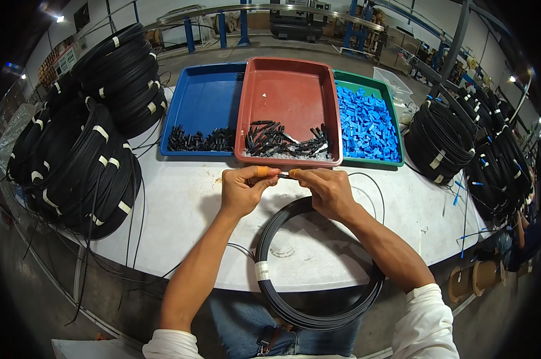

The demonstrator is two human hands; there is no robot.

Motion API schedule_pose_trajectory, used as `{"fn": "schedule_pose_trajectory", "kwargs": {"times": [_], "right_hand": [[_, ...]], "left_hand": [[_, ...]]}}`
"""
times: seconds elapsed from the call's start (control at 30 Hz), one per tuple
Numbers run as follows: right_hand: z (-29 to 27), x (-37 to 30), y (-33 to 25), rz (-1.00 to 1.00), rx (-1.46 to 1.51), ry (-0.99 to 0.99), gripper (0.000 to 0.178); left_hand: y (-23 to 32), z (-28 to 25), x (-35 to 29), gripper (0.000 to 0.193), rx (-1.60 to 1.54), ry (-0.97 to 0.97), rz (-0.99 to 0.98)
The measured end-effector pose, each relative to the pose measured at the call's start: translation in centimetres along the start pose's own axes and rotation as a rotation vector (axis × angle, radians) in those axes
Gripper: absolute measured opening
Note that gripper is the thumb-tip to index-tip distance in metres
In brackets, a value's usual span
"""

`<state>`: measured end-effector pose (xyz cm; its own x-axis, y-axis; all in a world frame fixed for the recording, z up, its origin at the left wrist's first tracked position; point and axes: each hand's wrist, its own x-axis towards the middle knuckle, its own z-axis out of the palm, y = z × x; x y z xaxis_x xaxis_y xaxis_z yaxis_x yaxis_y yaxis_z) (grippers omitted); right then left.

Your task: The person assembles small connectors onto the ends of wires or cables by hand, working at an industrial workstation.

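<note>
My left hand (244, 190) and my right hand (329, 192) meet fingertip to fingertip just in front of the red tray, both closed in a pinch. Between them shows a small, slim black piece (284, 176), mostly covered by the fingers. A thin black cable (375, 182) arcs out behind my right hand and down towards the coil. Orange tape wraps a finger on each hand. Below the hands lies a coil of black cable (267, 239), bound with a white label (262, 270) and overhanging the table's near edge.
Small black parts lie in the blue tray (204, 70) and the red tray (288, 62); blue connectors fill the green tray (366, 78). Stacked cable coils stand at the left (73, 173) and right (439, 142) of the white table (210, 209). Loose cables hang off the left edge.
</note>
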<state>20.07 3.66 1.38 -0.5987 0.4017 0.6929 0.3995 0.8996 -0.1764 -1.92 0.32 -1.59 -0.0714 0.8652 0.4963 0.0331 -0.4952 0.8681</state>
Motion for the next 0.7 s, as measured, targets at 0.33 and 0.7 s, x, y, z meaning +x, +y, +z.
{"fn": "schedule_pose_trajectory", "kwargs": {"times": [0.33,0.7], "right_hand": [[0.7,-0.3,1.3,0.171,0.060,0.065,0.042],[-1.1,-0.1,0.4,0.488,0.588,-0.192,0.048]], "left_hand": [[-0.2,0.6,0.3,0.039,-0.032,0.090,-0.004],[1.4,-0.1,-0.7,0.030,0.284,-0.078,0.199]]}}
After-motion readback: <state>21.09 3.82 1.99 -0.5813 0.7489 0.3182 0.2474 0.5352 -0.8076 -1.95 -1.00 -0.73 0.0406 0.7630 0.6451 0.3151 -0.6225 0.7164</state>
